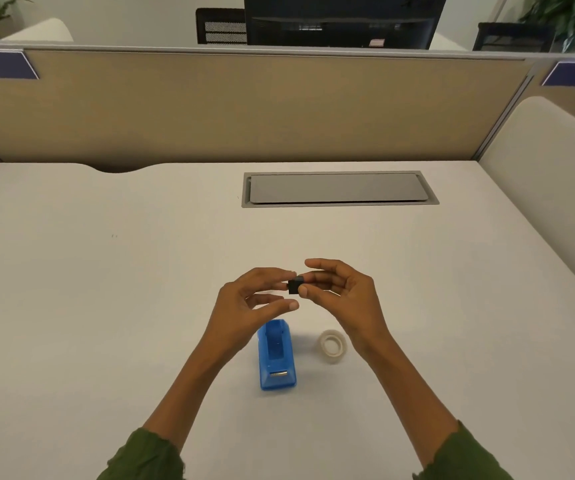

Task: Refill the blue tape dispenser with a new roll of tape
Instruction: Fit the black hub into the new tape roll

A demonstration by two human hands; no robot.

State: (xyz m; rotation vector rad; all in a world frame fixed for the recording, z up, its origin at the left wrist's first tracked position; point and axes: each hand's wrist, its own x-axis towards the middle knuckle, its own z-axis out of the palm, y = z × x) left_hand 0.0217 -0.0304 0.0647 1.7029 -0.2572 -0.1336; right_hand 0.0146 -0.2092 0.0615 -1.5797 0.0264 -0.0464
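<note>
The blue tape dispenser [276, 356] stands on the white desk [106, 289] with its roll bay empty and its metal cutter toward me. To its right a clear tape roll [331, 345] lies flat. Above both, a small black spool core [295, 285] is held in the air. My right hand [343, 295] pinches it between thumb and fingers. My left hand [253, 303] touches its left end with the fingertips, thumb apart below.
A grey cable hatch [339, 188] is set into the desk further back. A tan partition [244, 105] closes the far edge, with a padded divider [549, 161] on the right. A monitor [341, 19] stands beyond the partition.
</note>
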